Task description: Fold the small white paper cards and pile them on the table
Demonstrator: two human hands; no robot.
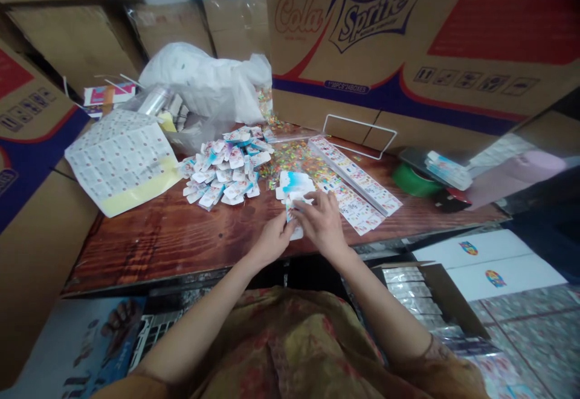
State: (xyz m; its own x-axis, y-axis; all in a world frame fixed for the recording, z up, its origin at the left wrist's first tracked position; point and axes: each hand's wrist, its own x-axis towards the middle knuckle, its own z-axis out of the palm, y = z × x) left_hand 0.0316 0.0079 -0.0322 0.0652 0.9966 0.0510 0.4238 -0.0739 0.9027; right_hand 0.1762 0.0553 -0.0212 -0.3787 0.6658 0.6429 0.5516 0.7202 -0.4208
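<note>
Close to the table's front edge, my left hand (277, 233) pinches a small white-and-blue carton (290, 210) from its left side. My right hand (325, 219) has its fingers bent over the same carton and partly hides it. Just beyond my fingers lie flat white-and-blue carton blanks (294, 182). A heap of small folded cartons (226, 172) is to the left of my hands. Past the blanks, tiny bright-coloured pieces (290, 160) are scattered across the wood. Long printed strips (362, 196) lie on the right, beside my right hand.
Behind the wooden table (154, 236) stands a large Sprite cardboard box (344, 84). A white plastic bag (199, 75) and a patterned sheet (122, 157) are at left. On the right are a green tape roll (414, 181) and a pink bottle (516, 178). An open box (453, 296) sits below.
</note>
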